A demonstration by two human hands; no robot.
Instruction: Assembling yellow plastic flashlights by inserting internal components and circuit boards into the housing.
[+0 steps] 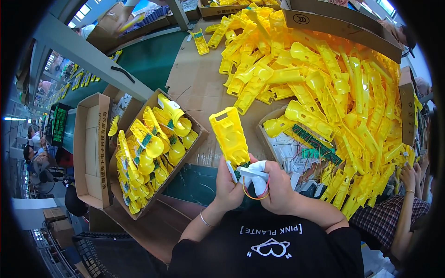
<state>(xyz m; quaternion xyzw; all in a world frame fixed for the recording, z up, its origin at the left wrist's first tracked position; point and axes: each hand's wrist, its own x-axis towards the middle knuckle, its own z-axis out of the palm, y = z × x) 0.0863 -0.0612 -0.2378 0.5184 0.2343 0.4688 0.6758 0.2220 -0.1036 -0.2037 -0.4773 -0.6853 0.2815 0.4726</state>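
My left hand (228, 187) is closed around the lower end of a long yellow plastic housing half (230, 136), which tilts up and away with its hollow side showing. A small green circuit board (238, 174) shows at its near end, partly hidden by my fingers. White coverings wrap some of my fingertips. Close against the left, my right hand (279, 187) is closed on a small flat white piece (252, 173), whose exact kind I cannot make out. Thin red and yellow wires (256, 198) loop below it between the hands.
To the left, a cardboard box (192, 146) holds yellow housings with boards and wires; an open carton (92, 153) adjoins it. A large heap of yellow housings (320, 83) fills the right. Before it, a box holds white parts and green board strips (317, 144). A co-worker's arm (405, 213) is at far right.
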